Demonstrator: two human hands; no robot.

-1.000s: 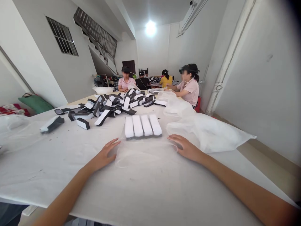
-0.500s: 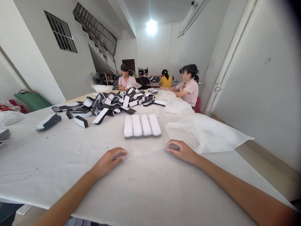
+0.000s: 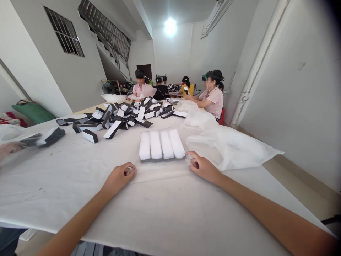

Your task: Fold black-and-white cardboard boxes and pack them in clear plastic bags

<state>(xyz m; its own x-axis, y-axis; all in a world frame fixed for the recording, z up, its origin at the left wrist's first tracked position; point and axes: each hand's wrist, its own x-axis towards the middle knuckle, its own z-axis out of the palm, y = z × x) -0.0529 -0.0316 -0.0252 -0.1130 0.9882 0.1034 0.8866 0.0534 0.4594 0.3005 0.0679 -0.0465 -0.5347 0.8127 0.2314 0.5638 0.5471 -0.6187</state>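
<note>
Several white-topped, black-sided blocks (image 3: 161, 145) lie side by side inside a clear plastic bag (image 3: 160, 172) on the white table (image 3: 80, 185). My left hand (image 3: 119, 178) is closed, pinching the bag's open edge at its near left corner. My right hand (image 3: 203, 166) is closed on the bag's near right corner, just right of the blocks. The loose flap of the bag stretches between my two hands.
A heap of black-and-white blocks (image 3: 125, 115) lies farther back on the table. Crumpled white plastic sheeting (image 3: 226, 145) lies to the right. Another person's hand (image 3: 7, 149) with a block shows at the far left. Several seated people (image 3: 211, 94) work at the far end.
My hands went from lying flat on the bag to gripping its near corners. The bag's flap has been drawn tighter toward the row of blocks. A hand came in at far left.
</note>
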